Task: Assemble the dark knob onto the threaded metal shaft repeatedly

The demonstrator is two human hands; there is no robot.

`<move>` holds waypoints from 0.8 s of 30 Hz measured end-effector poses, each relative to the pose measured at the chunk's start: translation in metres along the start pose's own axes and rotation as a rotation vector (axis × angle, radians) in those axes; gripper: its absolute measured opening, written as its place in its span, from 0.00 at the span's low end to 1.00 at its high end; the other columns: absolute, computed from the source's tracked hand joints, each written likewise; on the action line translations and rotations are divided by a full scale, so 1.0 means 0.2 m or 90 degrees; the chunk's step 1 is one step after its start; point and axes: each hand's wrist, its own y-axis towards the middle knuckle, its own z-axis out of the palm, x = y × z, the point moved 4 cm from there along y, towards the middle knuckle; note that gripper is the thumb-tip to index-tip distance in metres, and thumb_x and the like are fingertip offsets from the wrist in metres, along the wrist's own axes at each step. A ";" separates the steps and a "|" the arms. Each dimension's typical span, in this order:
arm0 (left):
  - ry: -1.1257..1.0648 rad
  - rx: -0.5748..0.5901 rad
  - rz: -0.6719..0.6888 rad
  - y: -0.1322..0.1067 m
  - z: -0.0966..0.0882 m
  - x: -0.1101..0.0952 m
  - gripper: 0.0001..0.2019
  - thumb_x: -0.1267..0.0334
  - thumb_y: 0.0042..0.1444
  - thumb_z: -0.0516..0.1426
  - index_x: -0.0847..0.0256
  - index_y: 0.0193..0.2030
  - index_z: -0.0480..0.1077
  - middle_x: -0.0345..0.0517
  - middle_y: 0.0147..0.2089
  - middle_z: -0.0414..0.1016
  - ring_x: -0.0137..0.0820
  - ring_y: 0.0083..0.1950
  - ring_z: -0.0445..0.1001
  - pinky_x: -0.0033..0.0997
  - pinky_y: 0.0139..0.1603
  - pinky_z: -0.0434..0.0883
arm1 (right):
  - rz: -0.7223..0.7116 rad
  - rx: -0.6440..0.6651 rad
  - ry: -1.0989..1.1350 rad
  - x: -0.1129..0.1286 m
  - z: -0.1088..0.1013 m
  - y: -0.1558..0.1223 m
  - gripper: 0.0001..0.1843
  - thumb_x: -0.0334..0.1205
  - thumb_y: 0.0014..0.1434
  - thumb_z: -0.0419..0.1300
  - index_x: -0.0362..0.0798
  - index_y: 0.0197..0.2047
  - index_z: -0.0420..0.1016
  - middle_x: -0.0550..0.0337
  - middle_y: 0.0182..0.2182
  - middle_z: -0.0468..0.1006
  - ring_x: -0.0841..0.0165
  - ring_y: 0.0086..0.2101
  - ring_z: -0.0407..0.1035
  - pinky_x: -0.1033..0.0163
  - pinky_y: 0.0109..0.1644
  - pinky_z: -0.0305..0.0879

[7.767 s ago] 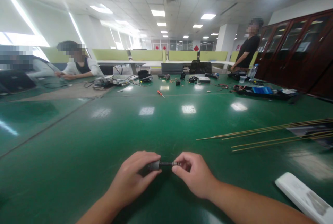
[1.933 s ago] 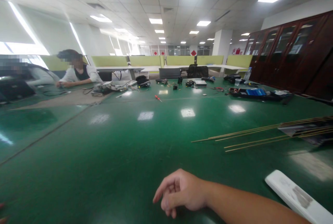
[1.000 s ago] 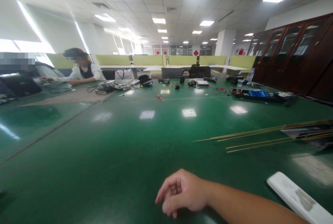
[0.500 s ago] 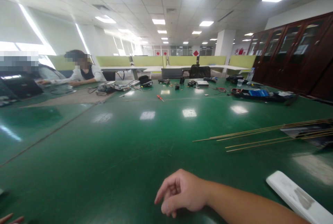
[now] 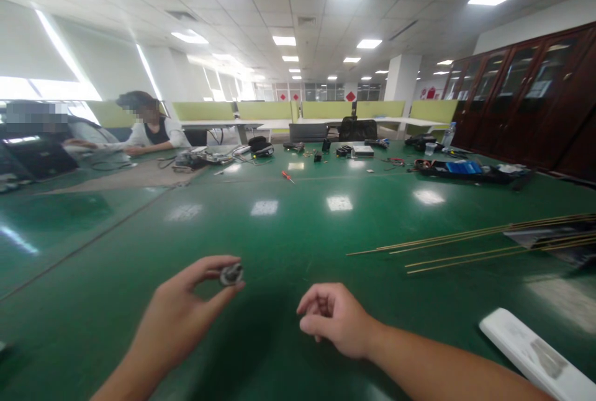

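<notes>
My left hand (image 5: 181, 305) is raised above the green table, pinching a small round grey metal-looking part (image 5: 231, 274) between thumb and fingertips. What kind of part it is I cannot make out; one side of it has a pale rim with a darker knob in the middle. To its right hovers my right hand (image 5: 335, 320), fingers loosely curled, a gap between thumb and fingers, nothing visible in it. The two hands are apart. Closest to the right forearm lies a white flat bar-shaped object (image 5: 535, 351).
Long thin brass-coloured rods (image 5: 447, 241) lie at the right. A red screwdriver (image 5: 287, 175) rests mid-table. Toward the far edge are cables, small black devices and a black tray (image 5: 433, 171) with blue items. Two people sit at the far left behind a black case (image 5: 40, 156).
My left hand has come in from the lower left corner with the small round part in its fingers. My right hand has moved slightly up and to the right.
</notes>
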 end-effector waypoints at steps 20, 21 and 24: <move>-0.193 0.213 0.116 -0.13 0.45 -0.15 0.10 0.67 0.58 0.62 0.53 0.46 0.73 0.39 0.42 0.80 0.30 0.42 0.80 0.26 0.44 0.75 | -0.083 -0.115 -0.289 0.05 -0.01 -0.05 0.22 0.26 0.49 0.64 0.52 0.48 0.71 0.64 0.39 0.75 0.72 0.29 0.68 0.65 0.35 0.65; -0.198 0.215 0.113 -0.13 0.45 -0.16 0.10 0.67 0.57 0.62 0.53 0.46 0.73 0.38 0.41 0.81 0.30 0.41 0.80 0.25 0.44 0.74 | -0.086 -0.119 -0.289 0.05 -0.01 -0.05 0.22 0.25 0.49 0.63 0.52 0.47 0.71 0.64 0.38 0.75 0.71 0.29 0.68 0.66 0.35 0.65; -0.211 0.216 0.112 -0.13 0.46 -0.16 0.10 0.67 0.57 0.63 0.53 0.46 0.74 0.38 0.42 0.81 0.30 0.42 0.80 0.25 0.45 0.74 | -0.090 -0.127 -0.269 0.05 -0.01 -0.05 0.20 0.25 0.50 0.62 0.51 0.46 0.72 0.64 0.37 0.74 0.71 0.29 0.68 0.66 0.34 0.65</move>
